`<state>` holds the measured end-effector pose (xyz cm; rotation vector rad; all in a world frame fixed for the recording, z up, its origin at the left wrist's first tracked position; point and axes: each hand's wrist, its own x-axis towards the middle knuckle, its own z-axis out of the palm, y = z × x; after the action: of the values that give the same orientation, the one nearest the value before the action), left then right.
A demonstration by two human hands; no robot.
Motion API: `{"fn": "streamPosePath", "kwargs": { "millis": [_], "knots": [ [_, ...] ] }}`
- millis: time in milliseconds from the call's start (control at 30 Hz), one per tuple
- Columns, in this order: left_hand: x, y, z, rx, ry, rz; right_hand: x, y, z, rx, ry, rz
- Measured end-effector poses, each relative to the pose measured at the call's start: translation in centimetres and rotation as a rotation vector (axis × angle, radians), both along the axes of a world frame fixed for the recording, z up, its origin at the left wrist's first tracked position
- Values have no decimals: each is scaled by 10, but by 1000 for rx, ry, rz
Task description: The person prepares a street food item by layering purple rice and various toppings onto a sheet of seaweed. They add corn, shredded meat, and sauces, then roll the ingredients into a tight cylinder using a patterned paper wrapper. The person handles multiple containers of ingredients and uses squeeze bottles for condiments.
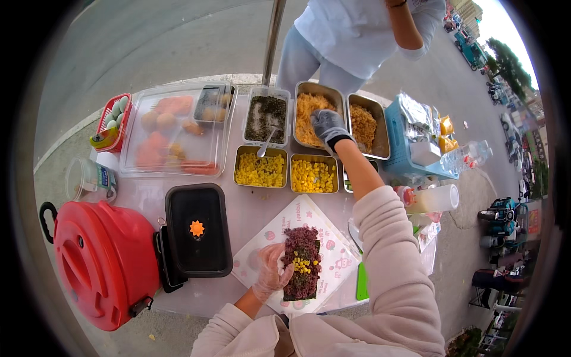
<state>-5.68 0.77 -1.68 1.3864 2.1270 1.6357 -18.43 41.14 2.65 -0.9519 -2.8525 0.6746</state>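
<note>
My left hand (271, 271), in a clear plastic glove, rests on the left edge of a nori sheet (303, 296) spread with purple rice (299, 241). Yellow corn kernels (304, 264) and dark flakes lie on the rice. The sheet lies on printed paper (254, 250) with pink drawings. My right hand (328, 127), gloved in clear plastic over a dark glove, reaches into a steel tray of orange-brown shredded topping (311, 105); its fingertips are partly hidden in the topping. A second steel tray (363, 127) of similar food is beside it.
Steel tins of corn (313, 175) and chopped yellow food (260, 168), and a tub of dark flakes (267, 114) with a spoon, stand ahead. Left are a lidded clear box (178, 129), a black tray (198, 241) and a red bucket (105, 259). Right is a blue basket (397, 143). A person (339, 40) stands opposite.
</note>
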Motion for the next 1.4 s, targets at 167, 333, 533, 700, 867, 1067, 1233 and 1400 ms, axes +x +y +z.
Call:
{"fn": "streamPosePath", "kwargs": {
  "millis": [167,333,533,700,867,1067,1233,1400],
  "knots": [
    [-5,-5,-12,-18,-23,32,-51,5,-24,44,-495,31],
    [-5,-14,-17,-70,-46,48,-40,-18,-13,-79,-493,160],
    [-8,-8,-9,-77,10,-5,-38,-19,-10,-221,-546,343],
    [-6,-7,-11,-81,-11,16,-36,-13,-6,-367,-392,257],
    [-6,-11,-12,-89,15,29,-33,-17,-3,0,-375,126],
    [-4,-6,-11,-88,24,24,-8,-9,1,-422,47,-316],
    [-1,-9,-15,-80,46,75,43,-45,23,-905,666,-392],
    [-1,-6,-5,-32,-228,95,150,-143,22,-1182,673,-276]
  ]
}}
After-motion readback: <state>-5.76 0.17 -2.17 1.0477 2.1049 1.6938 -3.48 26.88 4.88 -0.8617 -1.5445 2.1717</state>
